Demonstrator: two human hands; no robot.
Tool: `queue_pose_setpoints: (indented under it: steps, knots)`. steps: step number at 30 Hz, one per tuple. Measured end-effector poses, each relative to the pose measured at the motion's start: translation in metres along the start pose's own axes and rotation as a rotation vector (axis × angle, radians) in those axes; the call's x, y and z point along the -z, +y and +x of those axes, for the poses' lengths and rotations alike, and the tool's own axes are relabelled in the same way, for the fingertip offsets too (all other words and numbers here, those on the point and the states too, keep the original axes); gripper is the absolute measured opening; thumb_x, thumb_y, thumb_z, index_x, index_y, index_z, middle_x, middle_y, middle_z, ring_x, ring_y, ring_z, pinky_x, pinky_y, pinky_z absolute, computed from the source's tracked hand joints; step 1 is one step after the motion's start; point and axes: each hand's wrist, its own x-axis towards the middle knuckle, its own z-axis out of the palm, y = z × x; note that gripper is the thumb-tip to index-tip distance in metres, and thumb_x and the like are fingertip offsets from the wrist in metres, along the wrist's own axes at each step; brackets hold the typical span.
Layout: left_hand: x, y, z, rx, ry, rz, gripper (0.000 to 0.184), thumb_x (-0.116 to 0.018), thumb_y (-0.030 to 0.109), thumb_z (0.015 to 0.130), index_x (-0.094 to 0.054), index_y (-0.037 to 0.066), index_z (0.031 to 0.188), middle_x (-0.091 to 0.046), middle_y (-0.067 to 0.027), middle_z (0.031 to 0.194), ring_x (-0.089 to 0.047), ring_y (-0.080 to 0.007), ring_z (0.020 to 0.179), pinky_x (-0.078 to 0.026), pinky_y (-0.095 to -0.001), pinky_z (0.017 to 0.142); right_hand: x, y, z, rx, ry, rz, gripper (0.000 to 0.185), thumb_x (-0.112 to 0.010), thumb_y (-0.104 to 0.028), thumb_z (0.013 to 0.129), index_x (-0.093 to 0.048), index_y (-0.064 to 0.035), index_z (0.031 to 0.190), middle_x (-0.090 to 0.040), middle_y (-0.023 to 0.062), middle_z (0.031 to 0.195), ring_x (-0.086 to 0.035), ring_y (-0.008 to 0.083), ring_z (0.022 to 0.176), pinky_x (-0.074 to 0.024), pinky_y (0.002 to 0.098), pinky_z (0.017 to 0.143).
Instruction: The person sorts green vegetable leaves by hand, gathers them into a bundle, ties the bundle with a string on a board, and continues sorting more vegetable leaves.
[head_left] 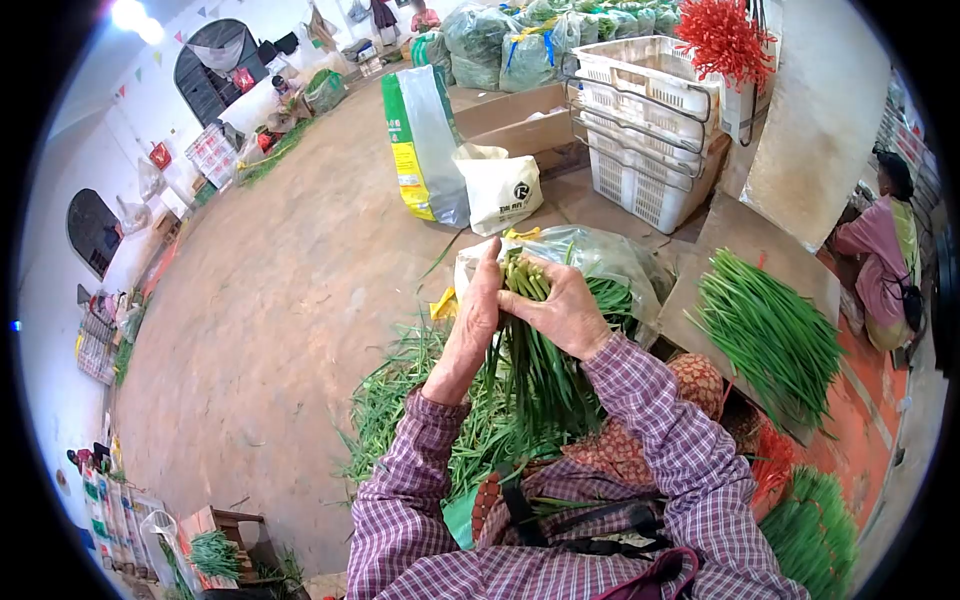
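Between my two hands is a bunch of green garlic chives (525,275), pale stalk ends up and dark leaves hanging down. My left hand (474,315) presses against its left side; the fingers behind the stalks are mostly hidden. From the right, my right hand (568,312) is closed round the bunch, its thumb across the front. Loose green leaves (430,400) lie heaped below, near my lap. Just beyond my hands, a clear plastic bag (600,250) holds more greens. A sorted pile of chives (770,330) rests on a board (690,310) to the right.
Ahead stand a green-and-white sack (420,150), a cream bag (503,190), a cardboard box (520,125) and stacked white crates (640,140). Red ties (725,45) hang from the crate stack. Another person (880,250) sits at right. More chives (815,530) lie lower right.
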Motion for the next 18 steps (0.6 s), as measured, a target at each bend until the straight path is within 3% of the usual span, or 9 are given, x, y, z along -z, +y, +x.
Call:
queue_pose_setpoints:
  steps: [3, 6, 9, 11, 13, 14, 16, 17, 18]
  knots:
    - [0.001, -0.003, 0.002, -0.065, -0.008, 0.197, 0.08, -0.029, 0.061, 0.093, -0.024, 0.0, 0.143, -0.038, -0.0163, 0.139, -0.04, -0.023, 0.127, -0.031, -0.0328, 0.105, 0.002, 0.006, -0.001, -0.02, 0.033, 0.012, 0.029, -0.074, -0.019, 0.077, -0.061, 0.0018, 0.094, -0.064, 0.0079, 0.081, -0.058, 0.011, 0.072, -0.0492, 0.029, 0.066]
    - [-0.001, -0.008, 0.005, -0.21, -0.12, 0.181, 0.084, -0.056, 0.046, 0.088, -0.015, 0.0, 0.145, -0.037, -0.0267, 0.138, -0.039, -0.0324, 0.128, -0.033, -0.0372, 0.104, 0.013, 0.009, 0.002, -0.021, -0.002, 0.124, 0.027, -0.073, -0.018, 0.077, -0.061, 0.0015, 0.091, -0.063, 0.0039, 0.079, -0.056, 0.0093, 0.073, -0.0481, 0.0277, 0.066]
    - [0.002, -0.013, -0.009, -0.298, -0.158, 0.479, 0.088, -0.067, 0.042, 0.082, -0.021, -0.001, 0.143, -0.043, -0.0253, 0.134, -0.044, -0.0314, 0.124, -0.035, -0.0383, 0.102, 0.031, -0.005, 0.007, -0.085, 0.042, 0.094, 0.025, -0.073, -0.023, 0.079, -0.065, -0.0037, 0.092, -0.064, 0.0012, 0.079, -0.057, 0.0087, 0.072, -0.0498, 0.026, 0.065]
    - [0.011, -0.034, -0.025, -0.233, -0.169, 0.596, 0.073, -0.067, 0.039, 0.082, -0.036, -0.001, 0.135, -0.062, -0.0239, 0.104, -0.063, -0.0306, 0.095, -0.048, -0.0372, 0.083, 0.048, -0.014, 0.013, -0.096, 0.155, 0.109, 0.021, -0.072, -0.026, 0.08, -0.065, -0.0082, 0.089, -0.063, -0.0002, 0.075, -0.057, 0.0088, 0.067, -0.0497, 0.0234, 0.062]
    - [0.05, -0.077, -0.041, -0.021, -0.24, 0.935, 0.064, -0.06, 0.044, 0.086, -0.042, 0.003, 0.132, -0.062, -0.0229, 0.084, -0.063, -0.0327, 0.073, -0.049, -0.041, 0.065, 0.069, -0.011, 0.018, -0.12, 0.257, 0.123, 0.023, -0.072, -0.027, 0.08, -0.064, -0.0078, 0.091, -0.062, -0.0002, 0.077, -0.057, 0.0086, 0.07, -0.05, 0.0236, 0.064]
    - [0.068, -0.082, -0.05, 0.046, -0.289, 1.009, 0.063, -0.06, 0.047, 0.085, -0.045, 0.005, 0.13, -0.062, -0.0217, 0.086, -0.063, -0.0334, 0.078, -0.049, -0.0416, 0.069, 0.076, -0.009, 0.022, 0.069, 0.279, 0.146, 0.026, -0.072, -0.028, 0.08, -0.064, -0.0074, 0.093, -0.059, -0.0005, 0.078, -0.058, 0.0092, 0.072, -0.0505, 0.0236, 0.064]
    - [0.129, -0.105, -0.063, 0.163, -0.553, 1.252, 0.066, -0.064, 0.052, 0.079, -0.053, 0.004, 0.124, -0.061, -0.0214, 0.104, -0.06, -0.0329, 0.096, -0.048, -0.0408, 0.083, 0.081, -0.008, 0.022, 0.133, 0.31, 0.034, 0.027, -0.071, -0.028, 0.08, -0.063, -0.0068, 0.095, -0.059, -0.0002, 0.08, -0.058, 0.0096, 0.074, -0.0505, 0.0239, 0.064]
    - [0.137, -0.085, -0.066, 0.376, -0.583, 1.371, 0.067, -0.066, 0.052, 0.077, -0.054, 0.004, 0.123, -0.059, -0.0211, 0.11, -0.058, -0.0338, 0.101, -0.047, -0.042, 0.085, 0.082, -0.007, 0.023, 0.196, 0.329, -0.073, 0.028, -0.071, -0.028, 0.081, -0.063, -0.0061, 0.096, -0.059, 0.0, 0.082, -0.058, 0.01, 0.075, -0.0505, 0.0242, 0.064]
    - [0.145, -0.072, -0.064, 0.284, -0.466, 1.301, 0.069, -0.069, 0.05, 0.075, -0.053, 0.004, 0.125, -0.058, -0.0206, 0.113, -0.057, -0.033, 0.105, -0.046, -0.0422, 0.089, 0.081, -0.007, 0.022, 0.198, 0.333, -0.073, 0.028, -0.071, -0.028, 0.081, -0.063, -0.0061, 0.096, -0.059, 0.0, 0.082, -0.058, 0.01, 0.075, -0.0505, 0.0242, 0.064]
